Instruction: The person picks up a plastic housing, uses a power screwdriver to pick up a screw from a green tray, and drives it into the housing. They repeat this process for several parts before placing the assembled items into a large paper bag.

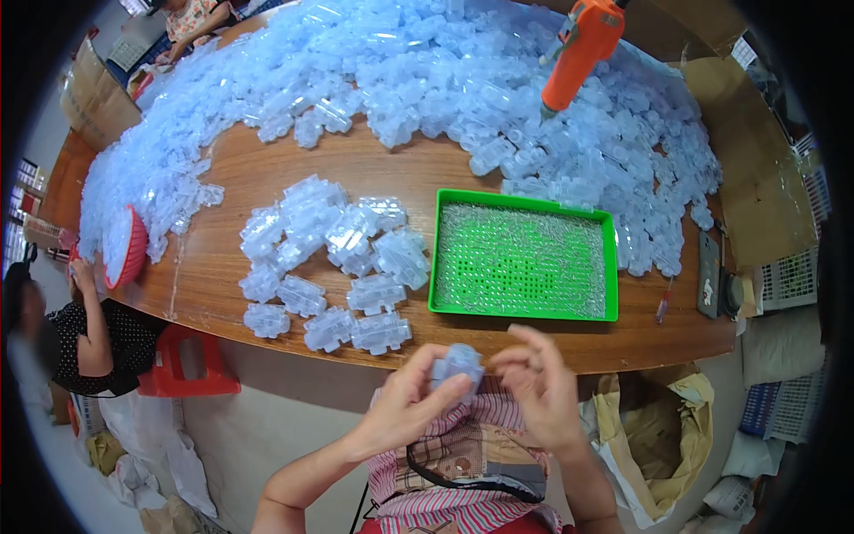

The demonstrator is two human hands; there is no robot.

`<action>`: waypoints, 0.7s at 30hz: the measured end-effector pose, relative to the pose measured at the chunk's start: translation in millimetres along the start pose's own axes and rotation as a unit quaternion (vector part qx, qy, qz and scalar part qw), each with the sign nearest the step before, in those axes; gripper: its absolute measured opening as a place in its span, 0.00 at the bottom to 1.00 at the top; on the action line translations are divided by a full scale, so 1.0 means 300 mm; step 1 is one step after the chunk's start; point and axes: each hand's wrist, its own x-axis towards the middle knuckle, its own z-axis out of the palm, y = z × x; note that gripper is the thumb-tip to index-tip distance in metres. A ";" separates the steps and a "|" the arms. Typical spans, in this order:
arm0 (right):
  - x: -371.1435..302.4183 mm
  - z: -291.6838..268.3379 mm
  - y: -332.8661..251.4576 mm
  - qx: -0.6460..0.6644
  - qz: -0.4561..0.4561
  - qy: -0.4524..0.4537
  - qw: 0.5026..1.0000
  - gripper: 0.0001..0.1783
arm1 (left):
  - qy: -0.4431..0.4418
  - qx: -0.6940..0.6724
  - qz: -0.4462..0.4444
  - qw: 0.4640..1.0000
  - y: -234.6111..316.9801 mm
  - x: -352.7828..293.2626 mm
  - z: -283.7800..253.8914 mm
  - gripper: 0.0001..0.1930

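My left hand (pixel 402 402), in front of the table's near edge, grips a small translucent bluish plastic part (pixel 463 363) between thumb and fingers. Just to the right of it hovers my right hand (pixel 550 396), its fingers bent and apart, with nothing visible in them. Beyond my hands lies a green tray (pixel 523 314) holding a layer of many small shiny metal pieces. A group of similar translucent parts (pixel 381 332) sits on the table to the left of the tray.
A large heap of translucent parts (pixel 427 71) covers the far side of the wooden table (pixel 209 289). Above it hangs an orange electric screwdriver (pixel 583 55). A red basket (pixel 133 252) and another person (pixel 89 343) are at left. An open paper sack (pixel 614 436) stands below right.
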 end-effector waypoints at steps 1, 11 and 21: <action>0.022 -0.020 -0.015 0.006 -0.015 0.041 0.999 0.21 | -0.008 0.026 -0.019 0.999 -0.003 -0.015 -0.025 0.15; 0.276 -0.280 -0.200 -0.153 -0.237 0.260 0.924 0.34 | -0.059 -0.087 -0.187 0.977 -0.073 -0.067 -0.056 0.15; 0.531 -0.317 -0.334 -0.066 -0.262 0.089 0.959 0.38 | -0.047 -0.219 -0.177 0.958 -0.120 -0.038 0.008 0.19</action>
